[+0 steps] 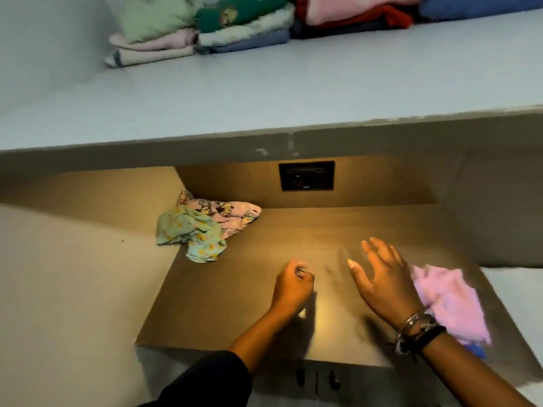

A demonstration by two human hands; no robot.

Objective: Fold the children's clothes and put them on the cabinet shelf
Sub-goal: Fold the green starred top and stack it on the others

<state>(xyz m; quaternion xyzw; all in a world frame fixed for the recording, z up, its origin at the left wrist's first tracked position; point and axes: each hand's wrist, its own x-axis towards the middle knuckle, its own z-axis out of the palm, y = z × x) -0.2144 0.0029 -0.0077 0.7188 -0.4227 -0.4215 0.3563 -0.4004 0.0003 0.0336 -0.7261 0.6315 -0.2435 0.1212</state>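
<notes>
My left hand (292,286) hovers over the brown counter (229,304) with its fingers curled shut and nothing in it. To its right, my right hand (382,277) is spread open, blurred, palm down above the counter. Just right of that wrist lies a crumpled pink garment (449,301), not gripped. In the counter's back left corner sit a rumpled mint-green garment with yellow print (191,233) and a pink printed garment (232,214) behind it. On the grey shelf (264,95) above, folded clothes (244,27) are stacked in several piles along the back.
A dark socket panel (306,179) is set in the back wall under the shelf. Pale walls close the niche on the left (67,274) and right (499,215). Cabinet doors with dark handles (317,380) are below the counter's front edge.
</notes>
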